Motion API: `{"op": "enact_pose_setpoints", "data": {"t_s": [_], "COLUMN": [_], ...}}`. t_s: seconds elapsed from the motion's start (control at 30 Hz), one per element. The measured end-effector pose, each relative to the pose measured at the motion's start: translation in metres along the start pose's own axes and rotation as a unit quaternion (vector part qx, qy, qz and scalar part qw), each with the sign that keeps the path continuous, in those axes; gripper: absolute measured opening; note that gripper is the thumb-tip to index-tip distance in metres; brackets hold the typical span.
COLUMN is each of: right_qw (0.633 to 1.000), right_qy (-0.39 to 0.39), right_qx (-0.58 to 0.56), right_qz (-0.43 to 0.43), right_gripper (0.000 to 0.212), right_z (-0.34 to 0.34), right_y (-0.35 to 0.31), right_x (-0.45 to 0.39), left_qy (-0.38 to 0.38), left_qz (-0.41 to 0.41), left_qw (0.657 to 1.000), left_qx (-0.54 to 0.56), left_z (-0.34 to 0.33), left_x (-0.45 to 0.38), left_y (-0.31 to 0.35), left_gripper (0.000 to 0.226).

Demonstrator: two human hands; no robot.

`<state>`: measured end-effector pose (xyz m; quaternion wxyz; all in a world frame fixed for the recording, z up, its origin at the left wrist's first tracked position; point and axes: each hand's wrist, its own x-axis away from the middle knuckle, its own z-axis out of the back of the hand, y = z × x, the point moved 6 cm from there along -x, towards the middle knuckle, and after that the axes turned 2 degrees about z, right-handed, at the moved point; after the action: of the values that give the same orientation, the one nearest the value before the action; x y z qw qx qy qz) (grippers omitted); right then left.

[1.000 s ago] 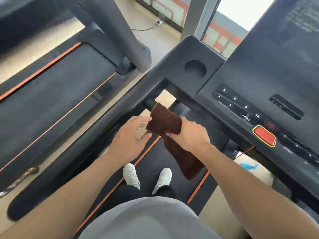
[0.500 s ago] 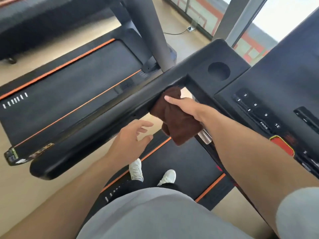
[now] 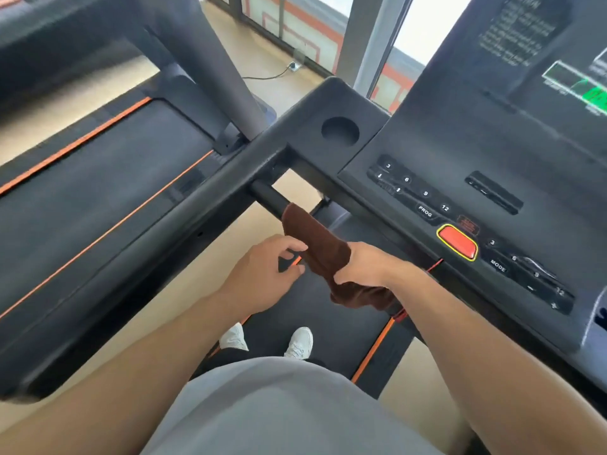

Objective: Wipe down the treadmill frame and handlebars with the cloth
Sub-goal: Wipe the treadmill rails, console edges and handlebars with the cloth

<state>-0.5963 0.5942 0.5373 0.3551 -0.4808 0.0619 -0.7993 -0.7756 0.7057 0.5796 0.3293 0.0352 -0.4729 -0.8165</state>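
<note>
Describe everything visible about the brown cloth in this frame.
The brown cloth looks like soft, napped terry or microfibre, dark and unpatterned. It is draped over the black round handlebar below the console, its upper end wrapped on the bar and its lower end hanging bunched. The right hand grips its lower middle; the left hand has fingertips at its left edge, contact unclear.

I have one wide-angle head view, looking forward and steeply down over my forearms, close above the treadmill console (image 3: 460,192), with the belt (image 3: 328,323) and my shoes (image 3: 297,343) far below.
</note>
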Motion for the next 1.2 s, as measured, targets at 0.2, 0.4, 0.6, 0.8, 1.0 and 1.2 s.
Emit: {"op": "enact_pose_setpoints", "data": {"t_s": [0.2, 0.4, 0.6, 0.8, 1.0, 1.2], "right_qw": [0.988, 0.948, 0.977, 0.965, 0.941, 0.951], "right_qy": [0.104, 0.233, 0.153, 0.215, 0.297, 0.269], "right_qx": [0.112, 0.208, 0.131, 0.15, 0.157, 0.146], "right_qz": [-0.011, -0.065, -0.07, -0.029, 0.033, 0.054], "right_gripper": [0.04, 0.047, 0.046, 0.032, 0.028, 0.037], "right_z": [-0.005, -0.024, -0.008, -0.003, 0.002, 0.005], "right_y": [0.016, 0.031, 0.018, -0.061, -0.121, -0.124], "right_x": [0.027, 0.041, 0.012, -0.038, -0.071, -0.08], "left_qy": [-0.07, -0.125, -0.168, -0.091, -0.041, -0.032], "left_qz": [-0.19, -0.208, -0.22, -0.271, -0.272, -0.199], "left_qw": [0.942, 0.855, 0.829, 0.813, 0.754, 0.755], "left_qx": [-0.266, -0.458, -0.487, -0.507, -0.596, -0.624], "left_z": [-0.043, -0.091, -0.073, 0.0, 0.033, 0.03], "left_x": [-0.033, -0.075, -0.106, -0.131, -0.141, -0.141], "left_y": [0.027, 0.042, 0.038, 0.003, -0.016, -0.014], "left_gripper": [0.077, 0.067, 0.027, 0.032, 0.033, 0.027]}}
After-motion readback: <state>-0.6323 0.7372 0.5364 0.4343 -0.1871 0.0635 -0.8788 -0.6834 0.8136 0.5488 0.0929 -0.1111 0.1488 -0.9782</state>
